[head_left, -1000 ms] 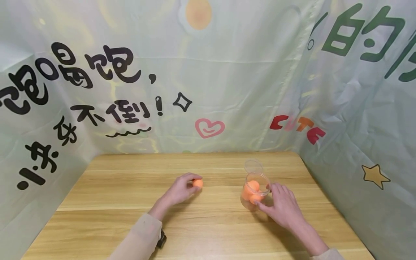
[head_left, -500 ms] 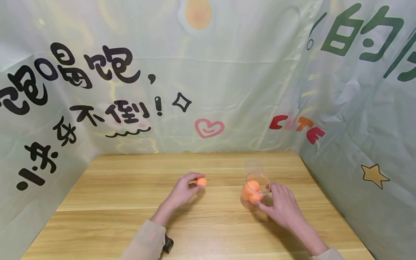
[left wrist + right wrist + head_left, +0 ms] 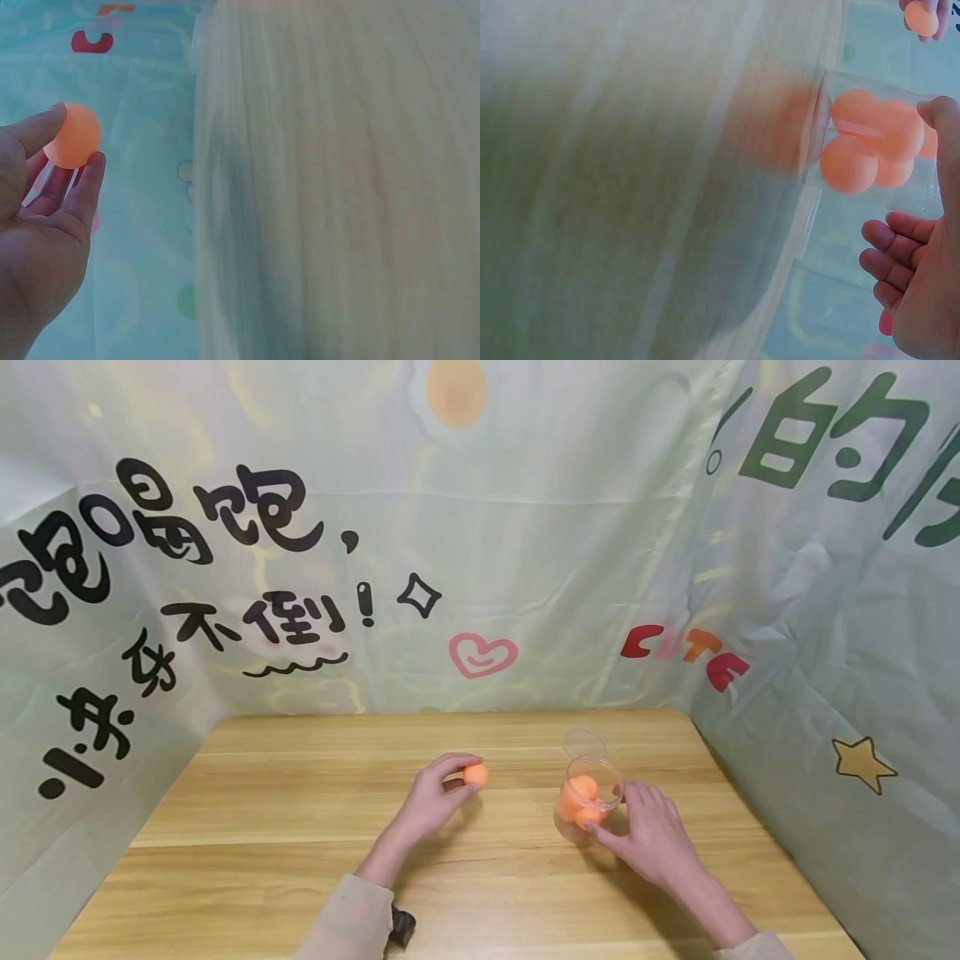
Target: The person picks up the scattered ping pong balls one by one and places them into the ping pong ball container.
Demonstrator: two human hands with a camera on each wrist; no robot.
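In the head view my left hand (image 3: 432, 797) holds an orange ping-pong ball (image 3: 476, 774) above the middle of the table. The left wrist view shows this ball (image 3: 76, 136) pinched between thumb and fingertips. Right of it, a clear plastic jar (image 3: 568, 777) stands upright with its mouth uncovered and several orange balls (image 3: 582, 790) inside. My right hand (image 3: 657, 837) grips the jar from its right side. Seen from the right wrist, the thumb lies across the jar (image 3: 924, 189) near its rim, while several fingers are loosely bent; part of the grip is hidden.
A clear round lid (image 3: 585, 742) lies on the wooden table (image 3: 300, 777) just behind the jar. Printed fabric (image 3: 570, 568) walls off the table's back and both sides. A small black object (image 3: 402, 928) shows at the left sleeve.
My left hand has carried its ball rightward and slightly away from me, closer to the jar. The right hand and the jar have stayed in place.
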